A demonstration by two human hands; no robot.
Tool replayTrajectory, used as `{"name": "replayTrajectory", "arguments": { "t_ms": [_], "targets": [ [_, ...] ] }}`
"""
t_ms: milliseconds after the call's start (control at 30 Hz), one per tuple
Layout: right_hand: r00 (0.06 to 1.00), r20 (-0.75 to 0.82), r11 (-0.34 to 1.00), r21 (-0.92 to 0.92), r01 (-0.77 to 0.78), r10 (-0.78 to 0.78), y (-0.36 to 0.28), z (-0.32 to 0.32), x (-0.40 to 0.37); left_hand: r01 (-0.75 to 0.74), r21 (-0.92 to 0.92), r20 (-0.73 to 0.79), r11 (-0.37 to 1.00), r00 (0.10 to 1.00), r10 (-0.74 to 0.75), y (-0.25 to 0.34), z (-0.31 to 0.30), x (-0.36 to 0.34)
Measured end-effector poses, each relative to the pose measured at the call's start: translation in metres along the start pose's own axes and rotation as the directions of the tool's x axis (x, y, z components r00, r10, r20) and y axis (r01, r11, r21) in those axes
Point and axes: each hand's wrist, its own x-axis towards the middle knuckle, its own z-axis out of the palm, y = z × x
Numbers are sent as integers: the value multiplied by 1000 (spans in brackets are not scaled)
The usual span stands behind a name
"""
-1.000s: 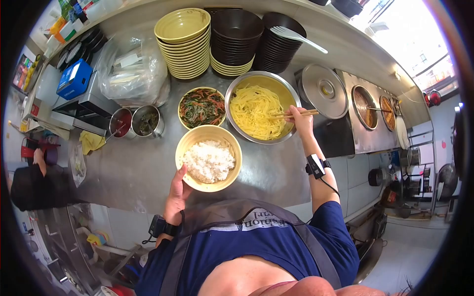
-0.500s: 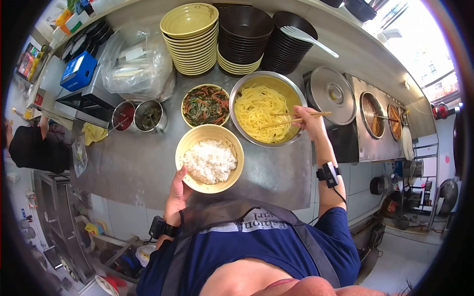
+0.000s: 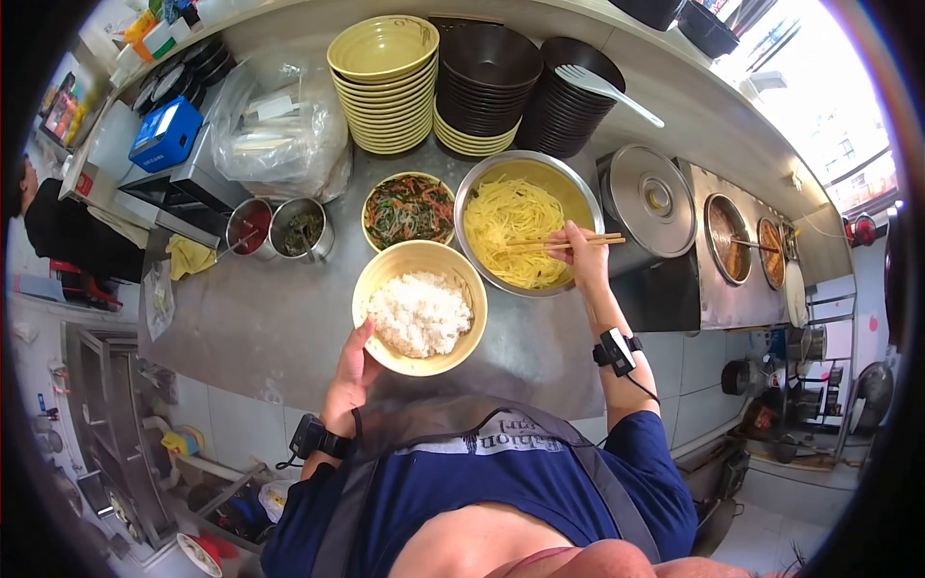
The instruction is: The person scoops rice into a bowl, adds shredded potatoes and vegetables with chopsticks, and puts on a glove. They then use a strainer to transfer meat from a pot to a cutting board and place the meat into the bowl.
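Observation:
My left hand (image 3: pixel 353 368) grips the lower left rim of a cream bowl (image 3: pixel 466 345), thumb on the edge. White rice (image 3: pixel 420 310) is heaped inside it. With my right hand (image 3: pixel 584 258) I hold a pair of wooden chopsticks (image 3: pixel 605 239), closed around them. Their tips reach into yellow shreds (image 3: pixel 515 217), perhaps potato, in a steel basin (image 3: pixel 583 183). Whether the tips pinch any shreds is hard to make out. Just behind the rice stands a yellow bowl of mixed green and orange shredded vegetables (image 3: pixel 409 210).
Stacked yellow bowls (image 3: pixel 383 96) and black bowls (image 3: pixel 487 87) line the back, with a white fork (image 3: pixel 607 94) on one stack. Two steel pots (image 3: pixel 301 229) stand left. A lidded pot (image 3: pixel 653 200) and simmering pans (image 3: pixel 727 239) are right. Another person (image 3: pixel 72 231) is at far left.
My right hand has moved left and toward me over the basin, and the chopsticks now lie closer together. The rice bowl stays in my left hand. The person at far left has shifted.

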Motion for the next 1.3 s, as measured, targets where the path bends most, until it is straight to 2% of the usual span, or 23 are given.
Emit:
{"name": "replayTrajectory", "arguments": {
  "t_ms": [67, 300, 533, 700, 900, 1133, 1200, 1233, 1300],
  "targets": [
    [996, 82, 1000, -3, -31, 31, -2, 4, -8, 8, 6, 0, 1000, 1000, -8, 0, 0, 1],
    [999, 10, 995, 89, -40, 39, 2, -1, -27, 9, 19, 36, 1000, 999, -9, 6, 7, -4],
    [995, -59, 913, 405, -53, 84, 11, -13, -34, 1, -27, 81, 1000, 997, 1, 16, 25, -11],
    [990, -90, 867, 496, -48, 106, 11, -24, -31, 5, 15, 122, 1000, 993, -7, 22, 43, -8],
    [995, -84, 822, 562, 89, -51, -30, -44, -30, 82, 22, 214, 996, 973, -85, 22, 59, 4],
    [986, -22, 859, 489, 154, -164, -115, -33, -80, 158, -13, 258, 987, 955, -149, 18, 85, 17],
    [979, 75, 951, 260, 165, -191, -128, -23, -96, 175, -1, 274, 985, 947, -168, 14, 82, 24],
    [979, 66, 950, 261, 172, -195, -134, -16, -101, 150, 4, 291, 989, 946, -144, 10, 82, 28],
    [988, 65, 990, 3, 141, -141, -143, 1, -112, 130, 13, 316, 991, 940, -127, 5, 81, 33]
  ]
}}
